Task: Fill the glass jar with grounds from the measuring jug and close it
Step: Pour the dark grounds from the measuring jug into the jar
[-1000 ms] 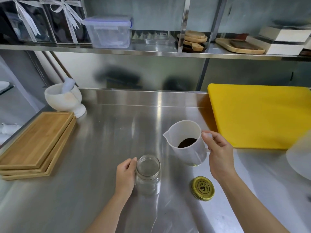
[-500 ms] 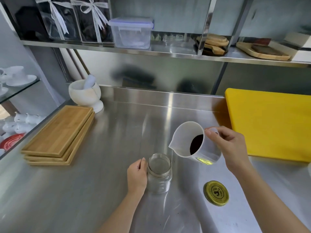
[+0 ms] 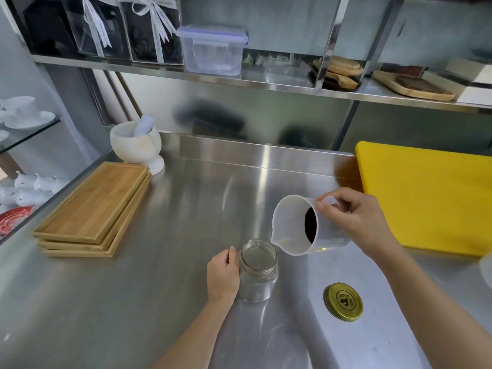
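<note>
A clear glass jar point(image 3: 258, 272) stands upright and open on the steel counter, with nothing visible inside. My left hand point(image 3: 223, 274) grips its left side. My right hand point(image 3: 356, 222) holds the handle of a white measuring jug point(image 3: 292, 225), tipped steeply to the left just above and right of the jar's mouth. Dark grounds point(image 3: 311, 228) sit at the jug's bottom; none are leaving the spout. The gold lid point(image 3: 344, 301) lies flat on the counter to the right of the jar.
A yellow cutting board point(image 3: 431, 201) lies at the right. Stacked bamboo trays point(image 3: 93, 209) lie at the left, with a white mortar and pestle point(image 3: 138, 145) behind them. A shelf above holds a plastic container point(image 3: 213, 49) and wooden boards.
My right hand has tilted the jug further to the left and brought its spout closer over the jar. My left hand stays on the jar.
</note>
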A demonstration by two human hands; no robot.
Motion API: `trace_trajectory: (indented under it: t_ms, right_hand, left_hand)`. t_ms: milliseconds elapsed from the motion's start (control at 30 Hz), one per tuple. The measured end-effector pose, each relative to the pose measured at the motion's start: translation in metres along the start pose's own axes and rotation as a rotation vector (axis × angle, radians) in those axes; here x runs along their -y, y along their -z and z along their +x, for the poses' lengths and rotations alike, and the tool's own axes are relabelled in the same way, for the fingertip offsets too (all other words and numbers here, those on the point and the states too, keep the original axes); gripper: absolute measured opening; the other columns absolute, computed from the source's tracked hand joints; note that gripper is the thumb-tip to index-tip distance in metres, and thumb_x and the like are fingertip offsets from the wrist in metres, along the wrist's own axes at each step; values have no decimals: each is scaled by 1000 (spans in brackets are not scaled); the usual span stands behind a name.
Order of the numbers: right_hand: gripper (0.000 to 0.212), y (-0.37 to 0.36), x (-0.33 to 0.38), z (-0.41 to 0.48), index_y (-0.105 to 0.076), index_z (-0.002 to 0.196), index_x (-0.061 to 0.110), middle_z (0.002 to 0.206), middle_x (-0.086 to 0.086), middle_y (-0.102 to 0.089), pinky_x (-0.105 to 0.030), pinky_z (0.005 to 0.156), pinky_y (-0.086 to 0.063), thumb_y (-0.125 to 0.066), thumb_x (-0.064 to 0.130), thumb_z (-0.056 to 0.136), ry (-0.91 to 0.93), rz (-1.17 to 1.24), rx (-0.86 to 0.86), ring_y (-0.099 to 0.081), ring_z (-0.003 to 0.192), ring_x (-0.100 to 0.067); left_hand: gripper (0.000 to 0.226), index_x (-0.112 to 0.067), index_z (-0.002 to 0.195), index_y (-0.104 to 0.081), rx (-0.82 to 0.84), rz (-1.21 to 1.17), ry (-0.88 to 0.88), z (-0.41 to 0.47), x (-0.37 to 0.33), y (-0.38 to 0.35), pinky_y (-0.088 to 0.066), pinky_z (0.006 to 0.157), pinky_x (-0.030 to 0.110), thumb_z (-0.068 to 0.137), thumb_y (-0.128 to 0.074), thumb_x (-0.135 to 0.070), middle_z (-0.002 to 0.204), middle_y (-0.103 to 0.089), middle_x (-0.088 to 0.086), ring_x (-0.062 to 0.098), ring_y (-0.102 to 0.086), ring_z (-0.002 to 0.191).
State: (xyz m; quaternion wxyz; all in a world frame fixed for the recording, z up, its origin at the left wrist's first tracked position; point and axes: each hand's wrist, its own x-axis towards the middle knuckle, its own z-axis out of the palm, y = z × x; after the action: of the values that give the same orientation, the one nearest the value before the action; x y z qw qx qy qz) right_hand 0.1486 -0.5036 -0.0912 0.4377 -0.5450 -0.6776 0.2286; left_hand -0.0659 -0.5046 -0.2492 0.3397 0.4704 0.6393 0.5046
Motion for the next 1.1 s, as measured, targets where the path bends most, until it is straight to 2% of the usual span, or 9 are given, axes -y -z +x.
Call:
trace_trajectory:
  t_ms: [133,300,433,667,767,900,1033,1100]
  right_hand:
    - [7,-4,7,6,-67,76,26,75,7,-60,-21,57,-39,-65,33,76,53,-107,33,-47,65,-5]
    - [8,-13,17,11,-61,73,36,75,6,-58,-27,59,-45,-68,34,75,97,-193,85,-52,70,-17]
    - [8,-17,22,15,-64,78,25,74,7,-56,-19,57,-40,-69,30,76,113,-247,114,-50,67,-14]
    - [18,-23,32,18,-66,82,16,81,-3,-61,-28,63,-44,-68,32,75,165,-365,170,-49,75,-20]
    - [15,-26,37,19,-67,80,14,76,6,-58,-28,68,-41,-70,28,75,195,-389,173,-47,74,-16]
    - [13,-29,42,21,-67,80,13,73,21,-49,-21,68,-37,-72,25,74,238,-405,177,-46,77,-7]
    - [14,-33,44,22,-67,81,14,73,19,-49,-22,66,-38,-71,26,74,253,-427,193,-45,74,-11]
    - [14,-35,44,22,-68,80,12,73,16,-51,-24,67,-37,-71,25,74,262,-424,193,-45,73,-11]
  left_hand:
    - [51,-22,50,-19,3,7,5,-1,-2,1,-19,52,33,93,-45,-11,44,-21,-9,14,-19,50]
    - [51,-23,49,-19,25,8,27,0,-4,1,-18,50,33,92,-45,-12,37,-22,-8,11,-19,47]
    - [51,-22,49,-19,22,19,34,-1,-5,2,-18,50,33,92,-44,-13,38,-22,-7,11,-19,45]
    - [51,-21,49,-19,24,33,16,-2,-6,4,-18,49,34,93,-44,-13,41,-21,-8,12,-19,46]
    - [52,-22,48,-19,21,37,22,-2,-6,3,-19,49,33,93,-44,-13,36,-22,-5,12,-20,43]
    - [50,-21,48,-20,37,41,25,-2,-3,4,-19,47,32,93,-43,-15,34,-32,-5,13,-24,42]
    - [50,-22,48,-20,41,39,14,-2,-2,4,-18,45,27,92,-43,-16,35,-34,-7,12,-25,43]
    - [51,-22,47,-20,40,47,16,-2,-3,4,-19,46,29,92,-43,-17,35,-30,-6,13,-23,44]
